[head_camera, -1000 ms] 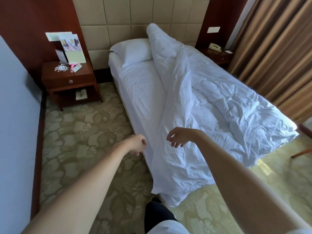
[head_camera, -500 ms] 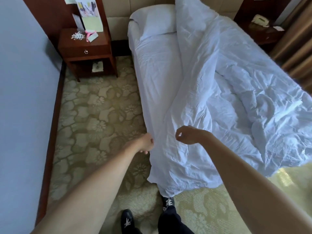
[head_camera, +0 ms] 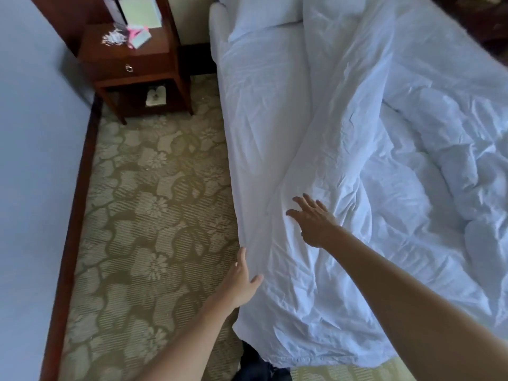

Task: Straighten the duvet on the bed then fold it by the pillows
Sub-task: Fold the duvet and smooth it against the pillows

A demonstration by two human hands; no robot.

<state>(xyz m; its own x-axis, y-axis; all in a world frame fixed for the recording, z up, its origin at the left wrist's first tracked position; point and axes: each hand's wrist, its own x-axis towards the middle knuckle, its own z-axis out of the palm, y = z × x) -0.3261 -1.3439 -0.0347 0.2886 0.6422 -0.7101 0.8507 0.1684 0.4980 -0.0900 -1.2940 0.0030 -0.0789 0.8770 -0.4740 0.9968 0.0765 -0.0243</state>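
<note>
- My left hand (head_camera: 239, 284) sits at lower centre of the frame, fingers straight and relaxed, grip open, touching the hanging edge of the duvet (head_camera: 371, 174) at the bed's near corner.
- My right hand (head_camera: 313, 221) lies just right of centre with fingers spread, grip open too, palm down on the duvet's crumpled left fold.
- The duvet (white and badly rumpled) is bunched over the right half of the frame, running up toward the top edge, its lower corner drooping off the foot of the bed (head_camera: 261, 105).
- The bare sheet shows in a strip left of the duvet, with a pillow (head_camera: 264, 12) at top centre.
- A wooden nightstand (head_camera: 132, 64) stands at upper left on the patterned carpet (head_camera: 154, 202).
</note>
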